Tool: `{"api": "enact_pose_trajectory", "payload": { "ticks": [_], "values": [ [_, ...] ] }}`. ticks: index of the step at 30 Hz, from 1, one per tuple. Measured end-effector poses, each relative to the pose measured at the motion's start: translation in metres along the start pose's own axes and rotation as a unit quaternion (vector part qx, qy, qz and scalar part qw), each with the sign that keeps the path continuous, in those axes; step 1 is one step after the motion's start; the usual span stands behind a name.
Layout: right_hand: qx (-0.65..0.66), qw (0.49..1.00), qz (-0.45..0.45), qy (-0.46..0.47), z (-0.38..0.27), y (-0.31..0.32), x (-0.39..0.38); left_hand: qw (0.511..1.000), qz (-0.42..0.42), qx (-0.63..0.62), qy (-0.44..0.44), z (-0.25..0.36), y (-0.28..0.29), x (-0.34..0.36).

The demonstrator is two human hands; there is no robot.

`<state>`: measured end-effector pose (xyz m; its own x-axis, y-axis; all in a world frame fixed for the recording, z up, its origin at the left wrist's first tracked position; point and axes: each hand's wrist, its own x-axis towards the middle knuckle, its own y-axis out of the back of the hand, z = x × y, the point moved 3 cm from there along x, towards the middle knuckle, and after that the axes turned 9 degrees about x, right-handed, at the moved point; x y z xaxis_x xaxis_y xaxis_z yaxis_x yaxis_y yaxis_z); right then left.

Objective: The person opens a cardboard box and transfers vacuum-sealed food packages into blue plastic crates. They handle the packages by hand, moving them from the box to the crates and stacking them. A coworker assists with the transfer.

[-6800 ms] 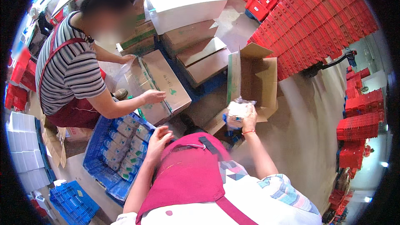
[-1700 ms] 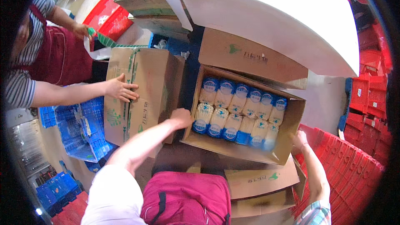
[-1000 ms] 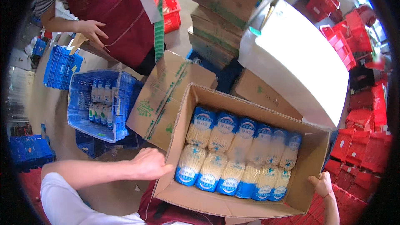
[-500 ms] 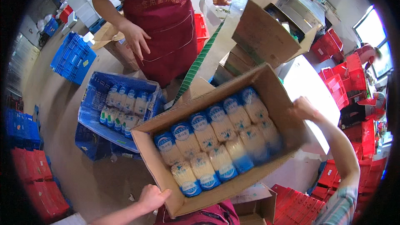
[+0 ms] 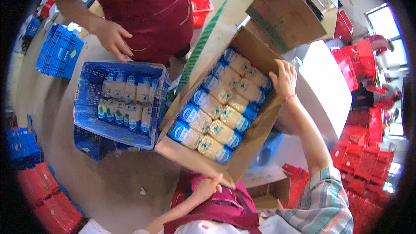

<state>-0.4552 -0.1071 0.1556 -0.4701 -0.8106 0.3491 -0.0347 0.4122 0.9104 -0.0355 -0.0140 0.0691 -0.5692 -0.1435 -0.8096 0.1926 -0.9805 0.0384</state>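
Packets (image 5: 223, 131): printed blue labels (image 5: 190, 114) | carton (image 5: 185, 153): left hand (image 5: 207, 187), right hand (image 5: 284, 79) holding

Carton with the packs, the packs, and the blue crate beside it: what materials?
Carton: cardboard, matt brown, with thin, stiff walls.
Packs: probably clear plastic film printed blue; pale contents show through.
Blue crate: likely moulded plastic, slight sheen, perforated walls; exact polymer can't be told.

The floor (image 5: 123, 175) bears a white scrap (image 5: 143, 191) and blue crates (image 5: 89, 144).
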Motion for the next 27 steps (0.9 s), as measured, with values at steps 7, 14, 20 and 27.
{"api": "enact_pose_trajectory", "payload": {
  "ticks": [7, 14, 20, 27],
  "values": [
    [0.201, 0.944, -0.048, -0.258, -0.065, -0.001, -0.199, 0.875, 0.157, 0.298, -0.349, 0.090, 0.077, -0.042],
    [0.463, 0.819, 0.049, -0.336, -0.053, 0.005, -0.246, 0.741, 0.113, 0.616, -0.242, 0.037, 0.089, -0.011],
    [0.634, 0.681, 0.133, -0.340, -0.013, -0.006, -0.288, 0.719, 0.233, 0.562, -0.334, -0.036, 0.081, -0.041],
    [0.368, 0.828, 0.109, -0.410, 0.083, -0.116, -0.403, 0.763, 0.169, 0.566, -0.262, -0.100, 0.070, -0.014]
  ]
}}
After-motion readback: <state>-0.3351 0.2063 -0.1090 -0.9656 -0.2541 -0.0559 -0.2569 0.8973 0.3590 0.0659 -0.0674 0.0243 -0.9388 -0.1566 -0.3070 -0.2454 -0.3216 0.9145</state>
